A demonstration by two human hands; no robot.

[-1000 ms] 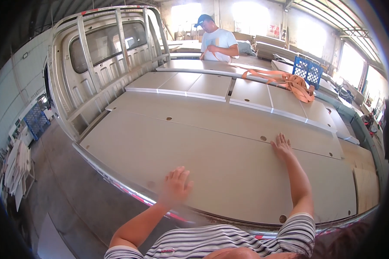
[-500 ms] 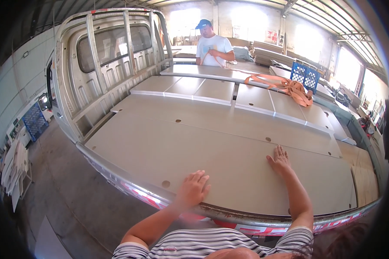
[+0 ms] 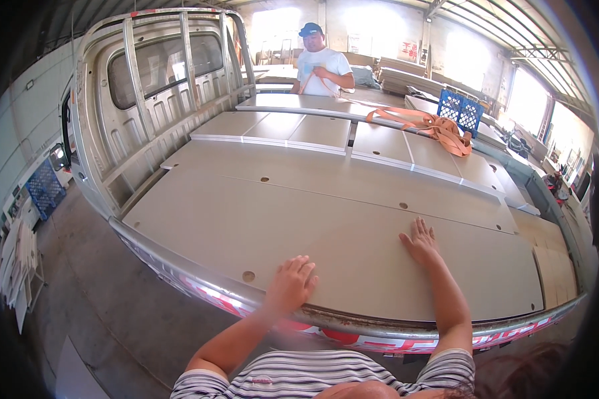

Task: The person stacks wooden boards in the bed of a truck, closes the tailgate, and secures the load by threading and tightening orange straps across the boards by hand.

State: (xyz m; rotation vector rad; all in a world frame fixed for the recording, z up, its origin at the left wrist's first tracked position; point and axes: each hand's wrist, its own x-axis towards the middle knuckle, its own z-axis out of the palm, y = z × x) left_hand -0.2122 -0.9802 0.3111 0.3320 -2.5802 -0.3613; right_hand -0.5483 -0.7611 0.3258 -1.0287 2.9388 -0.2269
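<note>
Grey-beige panel (image 3: 353, 259): in the head view we see it lying flat from the left of the frame across its centre, its near edge just beside the metal side rail (image 3: 359, 324).
Left hand (image 3: 293, 282): lower middle, palm down by that edge, fingers slightly bent; we see it gripping nothing.
Right hand (image 3: 420, 241): right of centre, open and flat on the same panel, just short of the seam, thumb apart.
Handling: we judge the panel stiff, heavy for its breadth and slippery on its smooth face, with corners that may chip.
Hold: we favour the long near edge, hands well apart; whether the round hole (image 3: 248, 276) goes right through, we cannot tell.
Orange strap (image 3: 449, 136): upper right, heaped loosely over the smaller boards (image 3: 439, 156).
Co-worker (image 3: 323, 66): upper middle, a strand of strap at the hands.
</note>
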